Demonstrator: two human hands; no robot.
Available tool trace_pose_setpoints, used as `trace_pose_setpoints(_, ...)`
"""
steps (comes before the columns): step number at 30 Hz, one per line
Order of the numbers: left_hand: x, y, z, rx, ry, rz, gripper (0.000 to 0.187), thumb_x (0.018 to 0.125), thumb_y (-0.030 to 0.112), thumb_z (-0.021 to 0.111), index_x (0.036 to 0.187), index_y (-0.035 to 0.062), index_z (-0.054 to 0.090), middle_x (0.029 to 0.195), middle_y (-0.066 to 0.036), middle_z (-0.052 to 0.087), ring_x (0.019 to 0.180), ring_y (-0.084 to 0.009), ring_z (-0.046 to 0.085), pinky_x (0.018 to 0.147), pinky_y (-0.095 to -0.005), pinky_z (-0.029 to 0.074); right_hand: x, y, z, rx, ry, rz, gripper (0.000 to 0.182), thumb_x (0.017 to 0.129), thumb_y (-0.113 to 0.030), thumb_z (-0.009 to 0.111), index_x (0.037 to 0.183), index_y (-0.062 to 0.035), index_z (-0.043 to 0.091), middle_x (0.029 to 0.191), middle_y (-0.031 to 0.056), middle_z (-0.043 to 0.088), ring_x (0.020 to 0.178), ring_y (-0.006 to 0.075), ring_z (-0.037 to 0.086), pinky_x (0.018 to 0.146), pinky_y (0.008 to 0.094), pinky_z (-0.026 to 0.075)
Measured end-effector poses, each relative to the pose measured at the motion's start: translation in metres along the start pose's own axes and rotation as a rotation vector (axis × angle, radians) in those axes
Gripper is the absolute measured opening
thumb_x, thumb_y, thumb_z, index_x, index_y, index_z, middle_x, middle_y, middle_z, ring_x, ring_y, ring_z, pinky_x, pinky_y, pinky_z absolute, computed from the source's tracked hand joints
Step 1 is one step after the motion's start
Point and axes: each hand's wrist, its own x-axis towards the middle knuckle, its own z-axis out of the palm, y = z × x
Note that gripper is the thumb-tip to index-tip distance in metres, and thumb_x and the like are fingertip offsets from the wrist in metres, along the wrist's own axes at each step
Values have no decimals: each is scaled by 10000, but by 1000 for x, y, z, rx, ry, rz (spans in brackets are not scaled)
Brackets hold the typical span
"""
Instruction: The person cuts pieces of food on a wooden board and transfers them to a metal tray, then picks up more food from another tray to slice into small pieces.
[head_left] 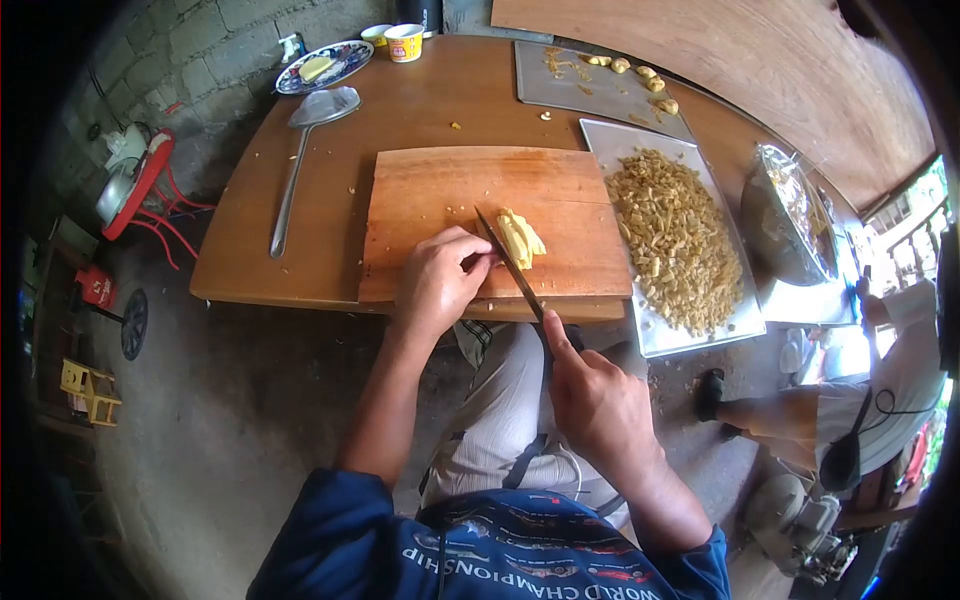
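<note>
A wooden cutting board [430, 190] lies at the table's front edge. Pale yellow cut pieces [520, 238] sit together on its right half. My right hand [598, 400] grips a knife [512, 265], forefinger along the blade's spine, the blade slanting over the board just left of the pieces. My left hand [445, 272] rests at the board's front, its fingers pressed together beside the blade; what they hold, if anything, is hidden. To the right, a metal tray [655, 338] bears a heap of small chopped pieces [680, 240].
A large spoon [290, 190] lies left of the board. Behind stand a patterned plate [345, 64] and a tub [404, 43]. A second tray [540, 85] holds several yellow lumps. At right are a metal bowl [785, 230] and another person [870, 380].
</note>
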Motion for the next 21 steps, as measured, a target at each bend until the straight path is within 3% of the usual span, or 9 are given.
trace_pose_setpoints(3, -1, -5, 3, -4, 16, -6, 88, 899, 46, 816, 985, 26, 815, 931, -133, 776, 852, -309, 752, 766, -400, 586, 22, 0, 15, -71, -18, -25, 689, 1011, -183, 633, 1674, -167, 445, 841, 131, 696, 600, 363, 717, 555, 507, 594)
trace_pose_setpoints(9, 2, 0, 2, 106, 6, 34, 88, 886, 62, 833, 956, 37, 784, 931, -115, 753, 914, -328, 730, 815, -418, 575, 71, 7, 48, -42, 51, -80, 706, 1006, -178, 596, 1685, -126, 414, 873, 180, 753, 691, 379, 762, 628, 510, 628)
trace_pose_setpoints(13, 3, 5, 4, 51, 5, 16, 137, 872, 56, 827, 938, 29, 710, 942, -116, 724, 925, -338, 714, 832, -450, 572, 51, 8, 39, 8, 36, -40, 700, 1005, -194, 602, 1680, -135, 426, 856, 171, 750, 699, 378, 765, 631, 509, 630)
trace_pose_setpoints(19, 3, 0, 8, 68, 16, -12, 112, 913, 33, 763, 1011, 30, 708, 976, -119, 737, 949, -299, 732, 871, -413, 586, 5, 28, 29, 162, 53, -34, 684, 1005, -204, 631, 1665, -165, 454, 866, 166, 746, 717, 392, 761, 645, 519, 629)
trace_pose_setpoints(21, 3, -12, 8, -102, 3, -149, 131, 934, 49, 762, 1057, 31, 721, 1030, -112, 761, 980, -274, 742, 892, -399, 586, -6, 33, 23, 214, 114, -27, 667, 1008, -197, 634, 1655, -179, 471, 869, 180, 749, 733, 408, 758, 667, 530, 626)
